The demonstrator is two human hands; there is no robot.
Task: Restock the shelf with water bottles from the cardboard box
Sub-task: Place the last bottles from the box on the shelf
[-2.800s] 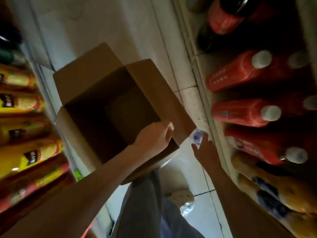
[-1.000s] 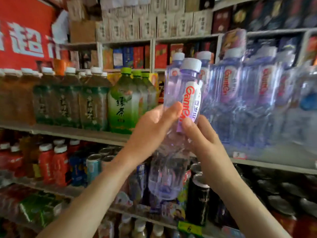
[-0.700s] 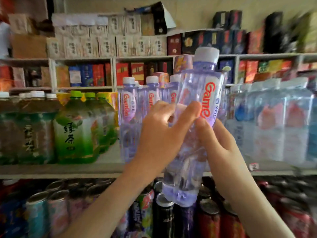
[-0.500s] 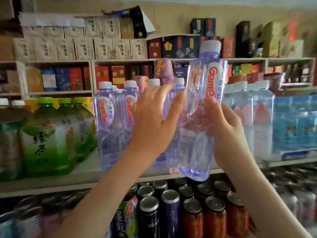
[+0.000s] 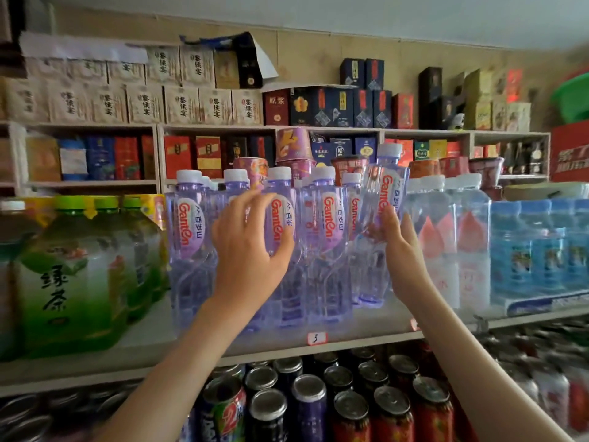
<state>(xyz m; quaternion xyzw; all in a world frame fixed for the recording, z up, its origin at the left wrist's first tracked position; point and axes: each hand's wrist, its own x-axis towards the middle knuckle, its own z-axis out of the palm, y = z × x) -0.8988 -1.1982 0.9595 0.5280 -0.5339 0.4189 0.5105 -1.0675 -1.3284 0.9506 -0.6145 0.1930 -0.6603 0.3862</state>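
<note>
Water bottle (image 5: 381,218) tilted (clear contents) in right grip (image 5: 402,250).

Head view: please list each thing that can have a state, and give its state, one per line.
Tilted Ganten bottle: capped, leaning right, base at the shelf, held by right hand.
Ganten bottle row: upright, capped, standing on the shelf.
Left hand: fingers spread around a front bottle of the row.
Green tea bottles: upright, capped.
Cans: upright, unopened, on the shelf below.
</note>
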